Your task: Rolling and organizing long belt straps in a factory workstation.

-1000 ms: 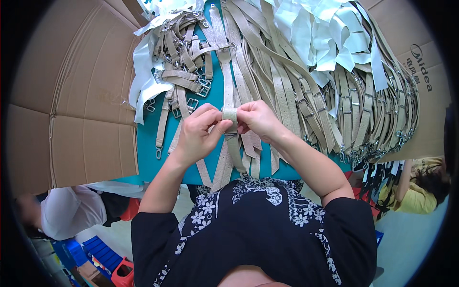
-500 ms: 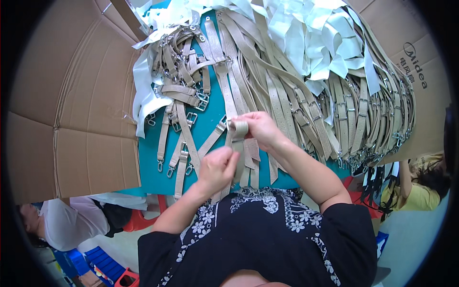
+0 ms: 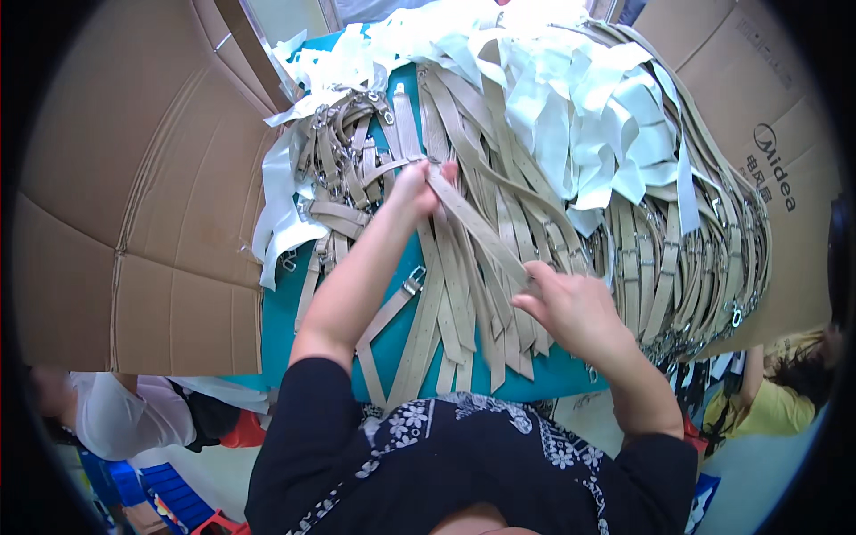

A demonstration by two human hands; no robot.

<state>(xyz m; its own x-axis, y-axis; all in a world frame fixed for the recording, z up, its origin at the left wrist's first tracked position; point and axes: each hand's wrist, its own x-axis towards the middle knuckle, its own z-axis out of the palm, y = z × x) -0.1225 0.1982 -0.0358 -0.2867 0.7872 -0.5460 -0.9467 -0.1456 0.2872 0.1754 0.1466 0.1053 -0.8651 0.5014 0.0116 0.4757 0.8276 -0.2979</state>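
A beige strap (image 3: pixel 481 227) stretches slantwise between my two hands above the green table (image 3: pixel 283 308). My left hand (image 3: pixel 417 187) is closed on its far end, close to a metal buckle; part of the grip is hidden. Lower and to the right, my right hand (image 3: pixel 575 310) pinches the near end of the same strap between thumb and fingers. Under the strap lie several loose beige straps with punched holes and pointed ends. Left of my left forearm, a heap of short straps with metal clips (image 3: pixel 334 152) is piled up.
Crumpled white sheets (image 3: pixel 571 107) cover the back of the table. A dense row of buckled straps (image 3: pixel 695 267) lies at the right. Cardboard panels (image 3: pixel 169 196) stand at the left and right. A person in white (image 3: pixel 134 415) and one in yellow (image 3: pixel 758 406) are beyond the sides.
Both hands were close together at the near middle. My left hand has moved away from me, my right hand out to the right, and the strap is now drawn out between them.
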